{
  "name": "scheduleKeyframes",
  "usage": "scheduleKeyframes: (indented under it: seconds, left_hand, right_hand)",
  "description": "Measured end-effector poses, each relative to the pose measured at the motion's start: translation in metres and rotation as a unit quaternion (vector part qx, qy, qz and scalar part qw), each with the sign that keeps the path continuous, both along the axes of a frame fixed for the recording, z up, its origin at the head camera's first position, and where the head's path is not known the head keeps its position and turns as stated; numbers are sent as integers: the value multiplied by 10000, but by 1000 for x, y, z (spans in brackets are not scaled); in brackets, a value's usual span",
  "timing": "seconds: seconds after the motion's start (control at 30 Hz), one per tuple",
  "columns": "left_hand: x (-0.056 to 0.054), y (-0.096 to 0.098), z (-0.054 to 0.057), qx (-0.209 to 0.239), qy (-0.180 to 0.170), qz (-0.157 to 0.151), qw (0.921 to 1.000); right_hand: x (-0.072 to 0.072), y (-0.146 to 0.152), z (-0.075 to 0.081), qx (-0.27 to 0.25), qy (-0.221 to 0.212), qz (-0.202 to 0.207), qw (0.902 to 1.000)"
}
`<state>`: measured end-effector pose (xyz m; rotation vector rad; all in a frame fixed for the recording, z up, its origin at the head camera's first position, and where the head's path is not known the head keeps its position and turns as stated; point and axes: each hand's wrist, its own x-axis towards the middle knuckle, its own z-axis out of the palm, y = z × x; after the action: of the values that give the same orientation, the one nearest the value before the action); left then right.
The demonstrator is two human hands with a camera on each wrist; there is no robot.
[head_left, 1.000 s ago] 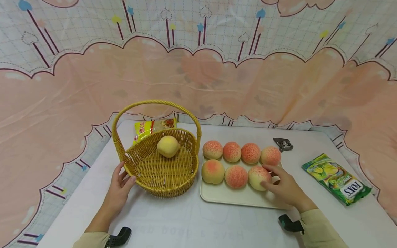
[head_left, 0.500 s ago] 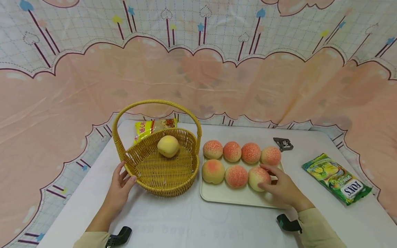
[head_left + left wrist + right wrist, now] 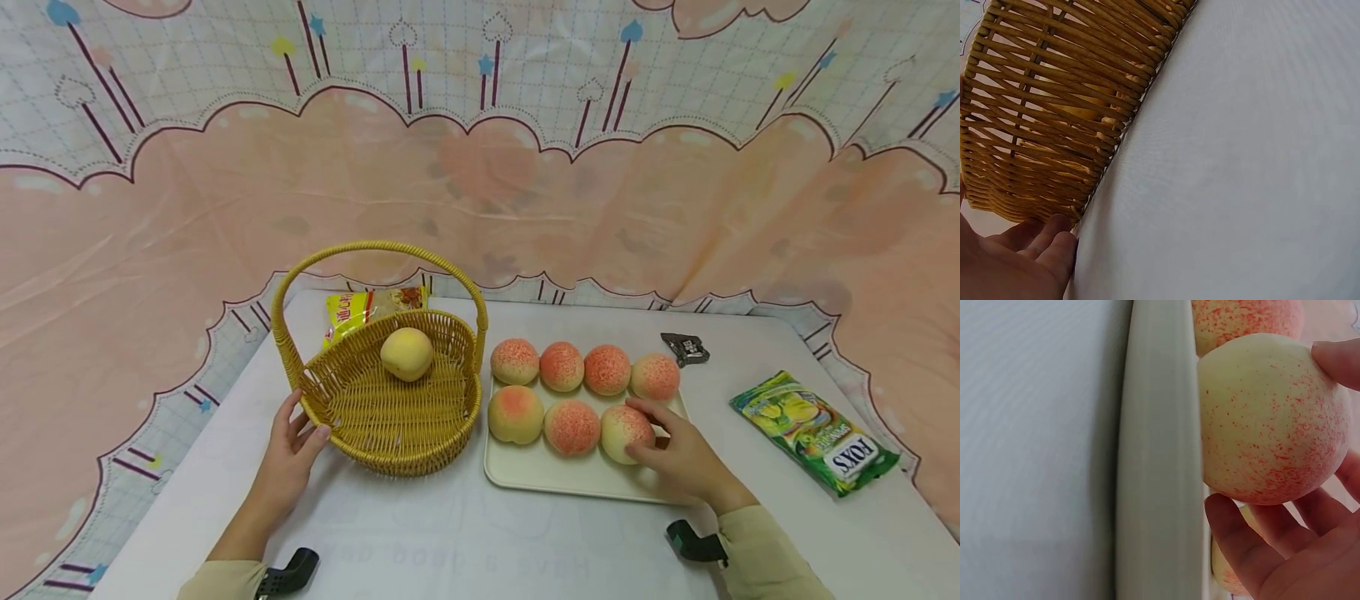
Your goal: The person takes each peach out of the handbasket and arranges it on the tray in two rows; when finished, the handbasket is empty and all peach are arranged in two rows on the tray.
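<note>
My right hand (image 3: 686, 454) holds a pale yellow peach (image 3: 627, 433) with red speckles, at the right end of the front row on a cream tray (image 3: 540, 479). In the right wrist view the fingers curve around this peach (image 3: 1266, 419) close above the tray's rim (image 3: 1160, 450). My left hand (image 3: 288, 450) grips the left side of a yellow wicker basket (image 3: 405, 462) with a tall handle. Its fingertips (image 3: 1060, 244) are at the basket's lower edge in the left wrist view. A single yellow peach (image 3: 407, 354) lies inside the basket.
Several more red-speckled peaches (image 3: 572, 427) stand in two rows on the tray. A yellow snack packet (image 3: 352, 315) lies behind the basket. Right of the tray are a small black packet (image 3: 685, 348) and a green FOX'S bag (image 3: 813, 433). A patterned cloth (image 3: 480, 192) hangs behind the table.
My right hand has shifted slightly left, its fingers closer around the peach. The left hand and the basket stay where they were.
</note>
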<state>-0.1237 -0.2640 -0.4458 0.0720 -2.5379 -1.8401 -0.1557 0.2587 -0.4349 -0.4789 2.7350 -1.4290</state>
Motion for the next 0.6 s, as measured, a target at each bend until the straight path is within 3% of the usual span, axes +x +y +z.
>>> scheduleKeyframes:
  seconds: [0.47, 0.6]
  left_hand:
    - [0, 1, 2, -42, 30, 32, 10000]
    - [0, 1, 2, -36, 32, 19, 10000]
  right_hand:
    - [1, -2, 1, -52, -1, -104, 9999]
    - [2, -4, 8, -14, 253, -108, 9996]
